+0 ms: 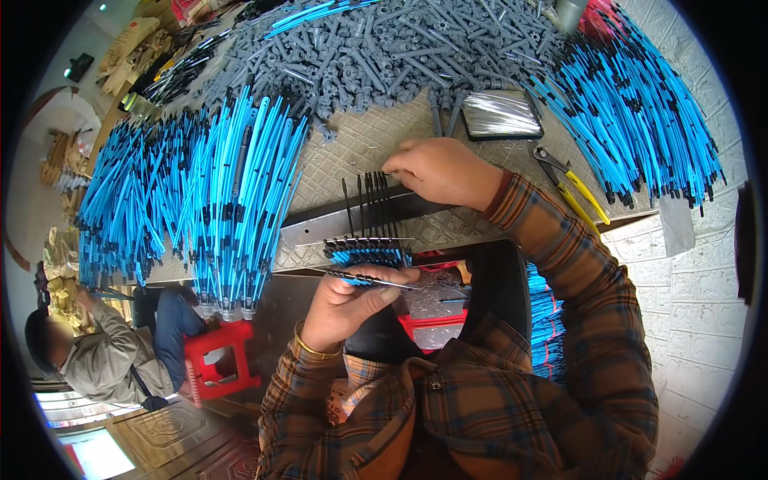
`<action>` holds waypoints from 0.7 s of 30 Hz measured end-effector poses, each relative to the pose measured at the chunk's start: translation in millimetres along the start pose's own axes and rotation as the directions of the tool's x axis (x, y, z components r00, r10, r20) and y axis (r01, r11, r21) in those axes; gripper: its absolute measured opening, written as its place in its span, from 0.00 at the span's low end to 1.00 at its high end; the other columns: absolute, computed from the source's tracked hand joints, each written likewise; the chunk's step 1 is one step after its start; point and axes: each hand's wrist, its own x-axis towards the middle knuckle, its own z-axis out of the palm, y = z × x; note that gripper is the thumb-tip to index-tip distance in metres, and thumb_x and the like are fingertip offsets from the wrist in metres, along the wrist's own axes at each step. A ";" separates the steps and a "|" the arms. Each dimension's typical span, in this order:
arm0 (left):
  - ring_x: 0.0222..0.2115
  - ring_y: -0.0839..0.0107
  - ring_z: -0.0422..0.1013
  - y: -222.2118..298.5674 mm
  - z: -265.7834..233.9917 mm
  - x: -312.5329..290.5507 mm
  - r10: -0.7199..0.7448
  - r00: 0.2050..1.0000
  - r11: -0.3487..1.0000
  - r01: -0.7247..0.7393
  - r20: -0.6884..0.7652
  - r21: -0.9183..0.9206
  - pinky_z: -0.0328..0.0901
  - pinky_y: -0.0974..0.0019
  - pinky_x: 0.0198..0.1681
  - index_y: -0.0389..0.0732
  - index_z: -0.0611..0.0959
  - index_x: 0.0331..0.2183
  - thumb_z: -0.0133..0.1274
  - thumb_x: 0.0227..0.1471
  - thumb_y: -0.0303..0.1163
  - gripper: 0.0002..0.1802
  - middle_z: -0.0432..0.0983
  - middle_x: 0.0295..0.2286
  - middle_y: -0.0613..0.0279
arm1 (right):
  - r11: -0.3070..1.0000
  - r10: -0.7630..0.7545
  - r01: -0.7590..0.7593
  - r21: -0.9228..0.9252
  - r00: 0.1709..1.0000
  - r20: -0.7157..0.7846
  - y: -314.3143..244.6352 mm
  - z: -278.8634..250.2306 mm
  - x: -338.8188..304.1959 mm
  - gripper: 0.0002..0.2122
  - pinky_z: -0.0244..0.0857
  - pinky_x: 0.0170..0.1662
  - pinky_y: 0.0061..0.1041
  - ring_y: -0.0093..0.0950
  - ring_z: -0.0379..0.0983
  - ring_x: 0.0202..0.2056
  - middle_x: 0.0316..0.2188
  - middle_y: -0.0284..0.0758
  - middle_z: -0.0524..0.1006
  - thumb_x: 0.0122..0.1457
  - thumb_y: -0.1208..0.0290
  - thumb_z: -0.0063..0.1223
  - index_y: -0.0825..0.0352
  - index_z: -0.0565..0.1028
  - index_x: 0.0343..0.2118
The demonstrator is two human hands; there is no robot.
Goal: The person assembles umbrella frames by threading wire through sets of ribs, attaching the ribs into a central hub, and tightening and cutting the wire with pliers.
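My left hand (348,302) is closed around a bundle of slim blue rods (368,254) with black ends. Thin metal wires lie crosswise at the bundle, by my thumb. Several thin black stems (372,204) stick up from the bundle toward the far side. My right hand (444,172) has its fingers pinched together at the tips of these stems; whether something small is between the fingers, I cannot make out. Under the stems runs a flat dark metal bar (312,228) along the table's near edge.
Big piles of blue rods lie at left (232,184) and right (632,112). Grey plastic parts (360,56) heap up behind. A black tray of metal wires (502,114) and yellow-handled pliers (578,188) are beyond my right forearm. At left, a person (112,344) sits near a red stool (220,360).
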 end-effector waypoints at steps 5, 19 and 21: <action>0.44 0.59 0.69 0.8 -1.6 1.8 0.001 1.000 1.000 -0.001 0.015 0.010 0.62 0.57 0.49 0.34 0.78 0.36 0.49 0.48 0.19 0.10 0.74 0.38 0.45 | 0.998 0.030 -0.031 0.051 0.999 0.021 0.4 -2.3 3.2 0.08 0.65 0.36 0.36 0.38 0.72 0.33 0.30 0.38 0.75 0.52 0.69 0.45 0.61 0.76 0.32; 0.44 0.50 0.69 9.9 -19.2 3.8 -0.042 0.994 0.999 0.045 0.102 -0.022 0.61 0.52 0.49 0.34 0.76 0.37 0.50 0.46 0.20 0.12 0.72 0.38 0.37 | 0.993 -0.027 0.027 0.118 1.000 0.000 3.8 15.7 17.7 0.08 0.64 0.37 0.38 0.40 0.71 0.35 0.30 0.40 0.74 0.53 0.70 0.45 0.62 0.75 0.33; 0.44 0.50 0.69 12.0 -22.8 5.1 -0.058 0.990 0.998 0.061 0.133 -0.020 0.61 0.51 0.49 0.34 0.76 0.38 0.50 0.46 0.20 0.13 0.72 0.39 0.36 | 0.990 -0.028 0.029 0.138 1.000 -0.007 3.9 20.8 19.8 0.08 0.64 0.37 0.38 0.41 0.71 0.35 0.30 0.41 0.74 0.53 0.70 0.45 0.62 0.75 0.33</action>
